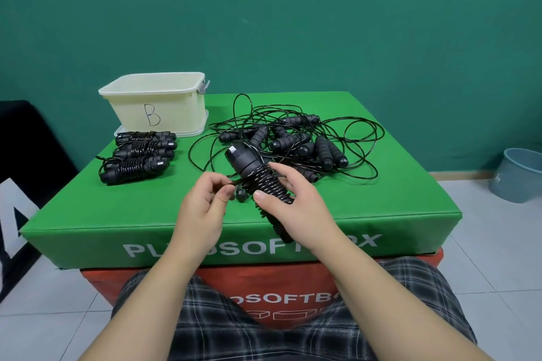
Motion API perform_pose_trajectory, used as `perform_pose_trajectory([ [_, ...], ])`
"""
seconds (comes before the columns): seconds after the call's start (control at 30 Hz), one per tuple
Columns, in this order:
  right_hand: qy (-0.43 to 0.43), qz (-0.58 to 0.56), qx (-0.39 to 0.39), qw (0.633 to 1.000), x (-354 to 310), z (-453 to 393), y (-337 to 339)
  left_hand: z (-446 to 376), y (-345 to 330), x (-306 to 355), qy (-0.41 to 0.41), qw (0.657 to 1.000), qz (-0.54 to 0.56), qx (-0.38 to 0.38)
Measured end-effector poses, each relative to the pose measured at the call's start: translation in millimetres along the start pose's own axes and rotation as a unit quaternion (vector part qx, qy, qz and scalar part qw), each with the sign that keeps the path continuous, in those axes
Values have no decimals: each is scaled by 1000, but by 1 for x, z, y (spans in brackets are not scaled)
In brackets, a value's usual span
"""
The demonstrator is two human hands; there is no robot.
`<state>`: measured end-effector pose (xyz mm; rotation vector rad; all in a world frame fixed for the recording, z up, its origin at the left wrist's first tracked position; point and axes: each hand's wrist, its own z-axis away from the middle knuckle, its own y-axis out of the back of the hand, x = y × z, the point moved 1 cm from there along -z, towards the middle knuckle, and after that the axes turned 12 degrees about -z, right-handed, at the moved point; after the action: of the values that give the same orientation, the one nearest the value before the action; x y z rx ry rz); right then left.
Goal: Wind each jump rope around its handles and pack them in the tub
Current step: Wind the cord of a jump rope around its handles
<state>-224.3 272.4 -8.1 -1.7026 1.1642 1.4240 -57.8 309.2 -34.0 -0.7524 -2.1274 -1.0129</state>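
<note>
A half-wound jump rope (pixel 258 176) is being gripped by the right hand (pixel 296 208) while its cord is being pinched by the left hand (pixel 202 208), the tub (pixel 155 102) sitting at ten o'clock on the counter (pixel 88 208).

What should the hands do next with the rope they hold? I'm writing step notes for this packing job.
Probably tuck in the cord end. The right hand grips the handles, already wrapped in many coils, and the left hand pinches a short remaining length of cord. Then the bundle could join the wound ropes lying before the tub.
</note>
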Motion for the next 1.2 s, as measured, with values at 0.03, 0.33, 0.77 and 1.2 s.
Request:
perform_pose_trajectory([
  [0.03,2,-4,-11,1000,-2,1,-1,0,-1,-2,9,1000,10,9],
  [0.33,19,-78,-80,994,-1,-2,-1,-4,-7,-2,53,983,167,-53],
  [0.77,189,142,-20,972,1,-4,0,2,5,2,-15,971,-230,67],
  [1.2,75,368,-61,925,6,-2,-1,4,-1,18,-68,945,-313,-70],
])
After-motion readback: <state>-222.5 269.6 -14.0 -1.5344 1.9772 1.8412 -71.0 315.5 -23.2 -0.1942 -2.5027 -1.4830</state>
